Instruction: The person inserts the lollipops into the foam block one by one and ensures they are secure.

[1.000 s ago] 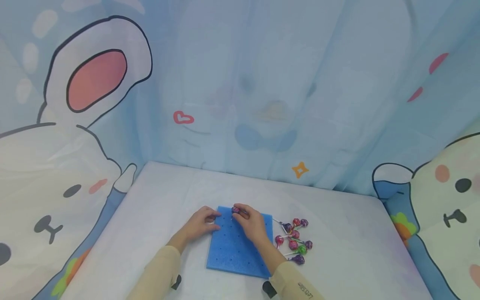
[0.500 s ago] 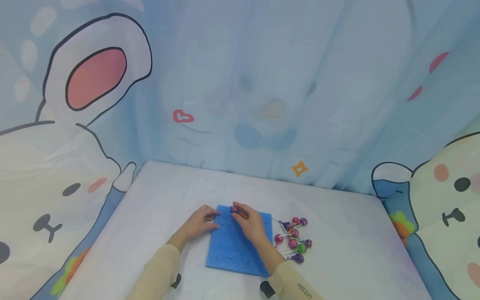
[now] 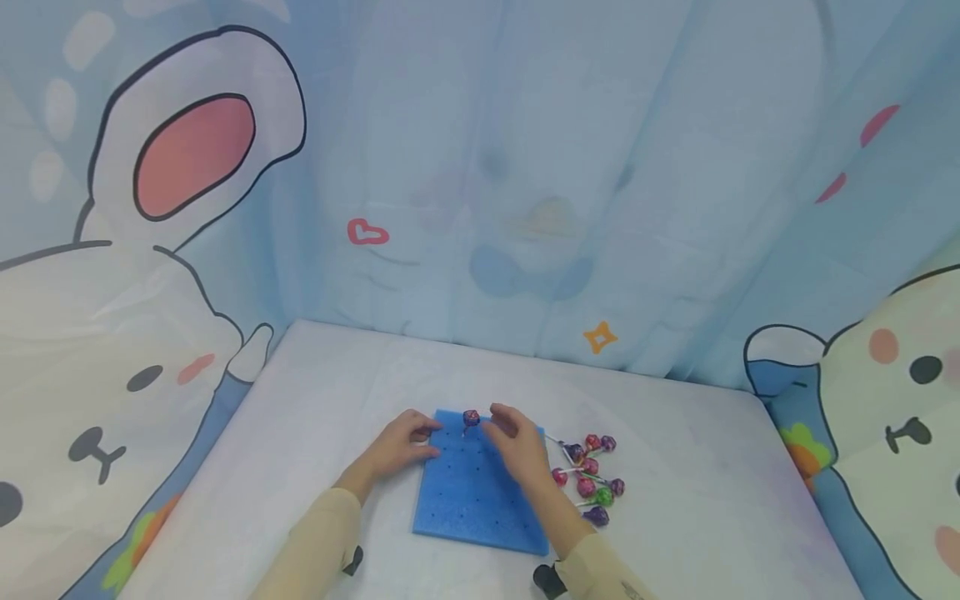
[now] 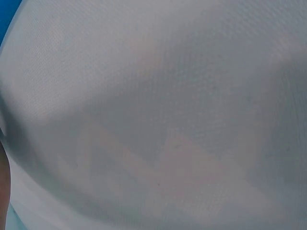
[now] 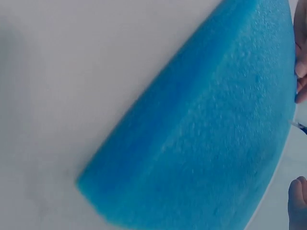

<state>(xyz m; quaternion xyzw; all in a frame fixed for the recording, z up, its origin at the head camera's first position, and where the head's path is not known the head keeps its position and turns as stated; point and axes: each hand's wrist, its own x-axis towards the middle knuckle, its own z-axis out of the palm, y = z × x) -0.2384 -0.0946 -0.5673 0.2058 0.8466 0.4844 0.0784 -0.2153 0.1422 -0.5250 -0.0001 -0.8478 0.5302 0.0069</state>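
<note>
- Far left I see a curtain with a big white bunny drawn on it.
- The table has a white cloth on top.
- My left hand rests on the left edge of the blue foam board. The fingers curl a bit onto the top left corner and press the board, and they hold nothing.
- The left wrist view shows only white cloth very close up, with a tiny bit of blue in the top left corner.
- The foam board lies flat on the table between my two arms. It has rows of small dark holes.
- One lollipop stands up near the far edge of the board, with its stick in the foam. It is pink and purple.
- My right hand hovers just to the right of that lollipop, over the board. It does not touch the lollipop. The fingers are loose and a little bent, and the hand holds nothing.
- The right wrist view shows the foam board very close, with fingertips at the right edge.
- To the right of the board is a pile of lollipops lying on the table. Most are pink or purple and one is green.
- Far right, the curtain shows another white animal face.
</note>
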